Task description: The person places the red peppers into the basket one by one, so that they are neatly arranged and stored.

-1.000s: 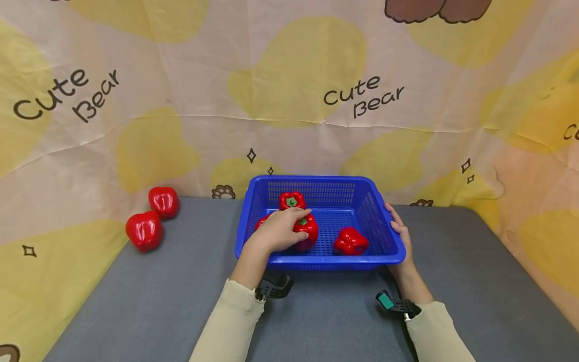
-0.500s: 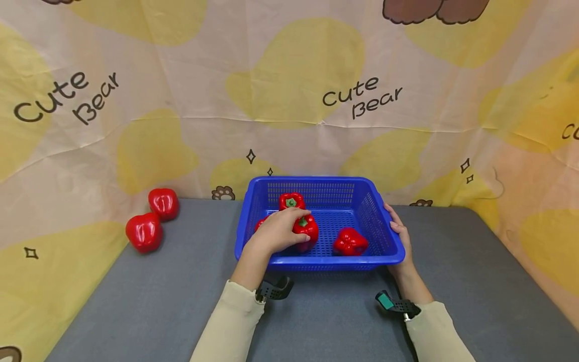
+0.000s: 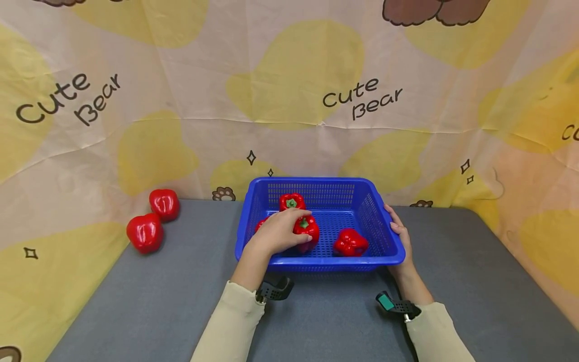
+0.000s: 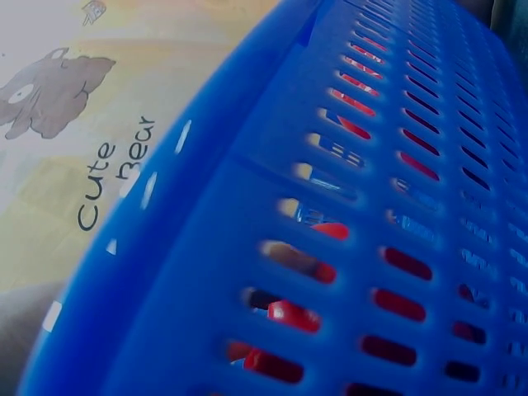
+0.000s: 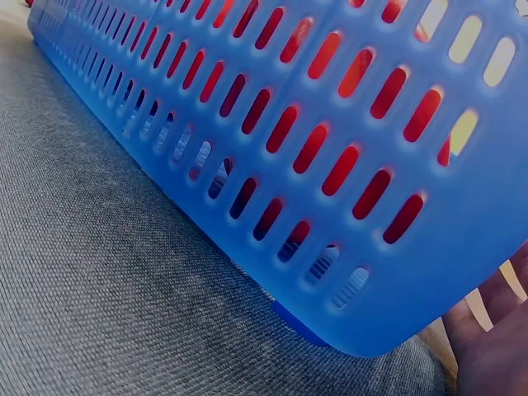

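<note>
A blue perforated basket [image 3: 325, 261] rests on the grey table with several red bell peppers inside. My left hand [image 3: 277, 234] reaches over the front rim and grips a bell pepper [image 3: 312, 227], thumb in front and fingers over the top; part of that pepper is hidden. Behind it sits another red bell pepper [image 3: 291, 201] with its green stem end showing. One more red pepper [image 3: 263, 223] is mostly covered by the left hand. At the right lies a tipped bell pepper [image 3: 351, 243]. My right hand [image 3: 404, 246] touches the basket's right side from outside, fingers extended along it.
Two more red bell peppers, a nearer one [image 3: 146, 233] and a farther one [image 3: 165, 204], stand close together on the table [image 3: 190, 301] left of the basket. A printed cloth [image 3: 289, 90] hangs behind the table's back edge.
The gripped pepper has shifted very slightly to the right with the left hand still on it. Both hands and the basket otherwise keep their places.
</note>
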Available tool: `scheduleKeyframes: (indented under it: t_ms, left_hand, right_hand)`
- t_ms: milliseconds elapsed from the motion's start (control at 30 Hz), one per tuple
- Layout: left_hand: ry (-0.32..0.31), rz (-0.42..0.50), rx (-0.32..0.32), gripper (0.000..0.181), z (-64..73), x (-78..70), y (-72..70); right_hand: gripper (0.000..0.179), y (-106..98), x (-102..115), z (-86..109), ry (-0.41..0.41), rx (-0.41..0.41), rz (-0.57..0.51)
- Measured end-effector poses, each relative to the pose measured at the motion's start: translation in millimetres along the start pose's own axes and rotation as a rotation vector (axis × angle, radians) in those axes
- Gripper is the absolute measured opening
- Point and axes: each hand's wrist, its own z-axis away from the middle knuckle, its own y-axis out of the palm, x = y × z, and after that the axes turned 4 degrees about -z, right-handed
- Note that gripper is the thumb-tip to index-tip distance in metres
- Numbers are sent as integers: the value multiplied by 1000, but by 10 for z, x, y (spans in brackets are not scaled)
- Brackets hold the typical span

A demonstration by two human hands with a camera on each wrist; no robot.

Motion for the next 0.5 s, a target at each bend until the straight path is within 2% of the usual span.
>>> scheduleKeyframes:
  t_ms: [167,367,500]
  left_hand:
    - [4,1,9,55,10,-8,-10]
    - [7,13,5,55,2,5,-10]
    - [6,33,1,55,0,16,-7]
  right_hand:
    - [53,9,-3,-1,-1,3,-5]
    - [52,10,-4,-6,-16,22,-57]
    - [51,2,-9,-5,-19,23,-56]
